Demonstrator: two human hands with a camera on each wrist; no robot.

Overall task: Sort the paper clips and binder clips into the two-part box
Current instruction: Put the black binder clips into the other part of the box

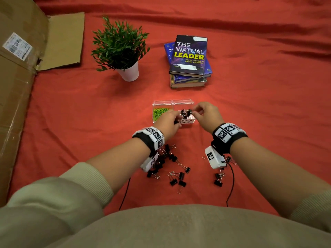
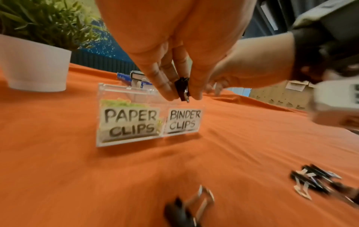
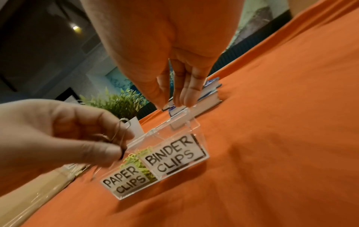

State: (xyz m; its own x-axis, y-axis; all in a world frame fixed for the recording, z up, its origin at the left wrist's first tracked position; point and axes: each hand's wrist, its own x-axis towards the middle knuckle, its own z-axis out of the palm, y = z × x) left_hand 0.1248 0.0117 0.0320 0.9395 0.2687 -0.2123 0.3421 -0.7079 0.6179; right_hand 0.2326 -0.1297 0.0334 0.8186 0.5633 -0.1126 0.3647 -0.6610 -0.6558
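Observation:
The clear two-part box [image 1: 172,102] stands open on the red cloth. Green paper clips [image 1: 159,112] fill its left part, labelled PAPER CLIPS [image 2: 132,122]. Black binder clips [image 1: 185,113] lie in the right part, labelled BINDER CLIPS [image 3: 174,155]. My left hand [image 2: 183,95] pinches one black binder clip [image 2: 181,87] just above the box's front edge, near the divider. My right hand [image 3: 170,102] hovers over the back of the binder-clip part with its fingers pointing down; nothing shows between them. Several loose binder clips [image 1: 176,175] lie on the cloth under my wrists.
A potted plant [image 1: 123,49] stands behind the box to the left. A stack of books [image 1: 189,58] lies behind it to the right. A large cardboard box [image 1: 16,77] runs along the left edge. Two thin black cables [image 1: 231,178] trail from my wrists.

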